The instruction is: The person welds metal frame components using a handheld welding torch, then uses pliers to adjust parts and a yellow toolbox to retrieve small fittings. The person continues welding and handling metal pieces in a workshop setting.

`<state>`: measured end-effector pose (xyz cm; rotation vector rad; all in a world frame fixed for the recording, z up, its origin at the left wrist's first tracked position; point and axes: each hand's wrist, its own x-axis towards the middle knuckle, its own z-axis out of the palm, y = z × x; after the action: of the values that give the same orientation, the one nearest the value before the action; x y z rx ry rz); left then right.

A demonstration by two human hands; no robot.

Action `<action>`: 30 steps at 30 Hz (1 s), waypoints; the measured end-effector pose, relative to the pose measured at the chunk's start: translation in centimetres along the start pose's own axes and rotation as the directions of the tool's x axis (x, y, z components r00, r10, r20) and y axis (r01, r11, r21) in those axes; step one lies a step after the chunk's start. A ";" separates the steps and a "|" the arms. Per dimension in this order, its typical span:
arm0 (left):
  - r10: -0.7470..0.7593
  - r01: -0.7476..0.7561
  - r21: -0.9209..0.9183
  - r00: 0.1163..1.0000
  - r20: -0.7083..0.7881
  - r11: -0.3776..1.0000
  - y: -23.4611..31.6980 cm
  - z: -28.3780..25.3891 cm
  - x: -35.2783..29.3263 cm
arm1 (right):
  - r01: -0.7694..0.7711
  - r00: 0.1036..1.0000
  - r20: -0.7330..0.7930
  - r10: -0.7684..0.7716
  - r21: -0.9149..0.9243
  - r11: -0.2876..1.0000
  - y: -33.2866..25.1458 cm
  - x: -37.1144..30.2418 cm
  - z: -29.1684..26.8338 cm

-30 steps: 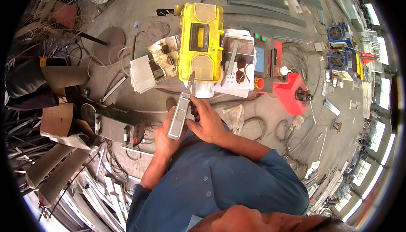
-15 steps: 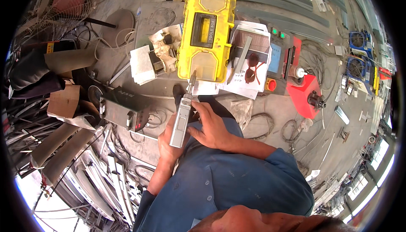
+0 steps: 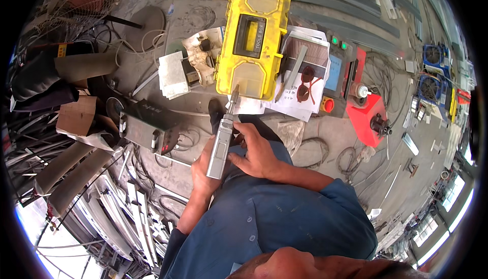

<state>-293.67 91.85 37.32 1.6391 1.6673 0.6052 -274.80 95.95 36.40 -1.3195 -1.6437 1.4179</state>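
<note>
Tool [image 3: 219, 152] slants near frame centre; right hand [image 3: 258, 153] grips it, probably for steadiness; left hand [image 3: 203, 171] supports behind, its hidden fingers I cannot tell.

Toolbox [image 3: 251, 45] larger, silver tool [image 3: 220, 149] lower in view

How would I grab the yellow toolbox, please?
Probably by the black handle in the middle of the toolbox, coming from above. The box sits top up, nothing covers the handle, and its bar runs lengthwise, so it's likely best to grip across it. I'd avoid the near end, since the grey tool points that way.
</note>
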 end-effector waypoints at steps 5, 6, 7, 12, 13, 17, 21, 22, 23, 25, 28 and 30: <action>-0.082 0.082 -0.050 0.997 -0.004 0.995 0.6 -0.4 0.0 | -0.037 0.999 0.006 0.037 0.115 0.993 0.5 0.2 0.0; -0.105 0.105 -0.061 0.994 -0.003 0.993 0.8 -0.5 0.0 | -0.048 0.999 0.002 0.048 0.133 0.990 0.7 0.2 0.0; -0.089 0.089 -0.115 0.996 0.001 0.989 0.5 -0.8 -0.3 | -0.071 0.997 0.005 0.071 0.200 0.977 0.9 0.2 0.1; -0.116 0.104 -0.648 0.993 0.025 0.755 -2.2 -4.2 -2.5 | -0.059 0.992 -0.041 0.123 0.699 0.713 1.7 2.4 0.6; -0.098 0.090 -0.746 0.995 0.033 0.659 -1.9 -5.3 -2.0 | -0.059 0.997 0.013 0.075 0.759 0.648 0.2 3.3 0.1; 0.028 0.109 -0.909 0.991 0.132 0.401 -1.6 -9.1 -0.3 | -0.044 0.960 0.166 -0.228 0.887 0.459 -4.5 6.1 -0.4; 0.108 0.061 -0.959 0.990 0.094 0.276 -5.8 -11.5 0.8 | -0.075 0.956 0.201 -0.212 0.870 0.487 -10.2 6.6 0.2; 0.110 0.073 -0.948 0.988 0.112 0.311 -5.2 -12.0 1.7 | -0.107 0.960 0.209 -0.188 0.890 0.444 -11.2 6.6 0.7; 0.111 0.078 -0.954 0.987 0.114 0.291 -4.8 -11.9 2.2 | -0.059 0.974 0.159 -0.163 0.868 0.494 -12.0 6.7 1.1; 0.096 0.056 -0.965 0.992 0.083 0.258 -3.7 -11.6 3.2 | 0.007 0.993 0.065 -0.100 0.805 0.593 -12.8 6.5 2.0; 0.089 0.018 -0.977 0.995 0.037 0.215 -1.6 -10.6 4.8 | 0.144 0.989 -0.075 -0.129 0.714 0.685 -12.9 6.5 2.9; 0.098 -0.051 -0.961 0.995 -0.025 0.273 -1.4 -10.2 5.3 | 0.251 0.967 -0.193 -0.166 0.630 0.735 -12.9 6.4 3.2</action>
<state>-302.00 98.50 41.88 0.7382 0.7613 1.3072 -283.66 101.47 46.85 -0.7641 -1.0126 1.5311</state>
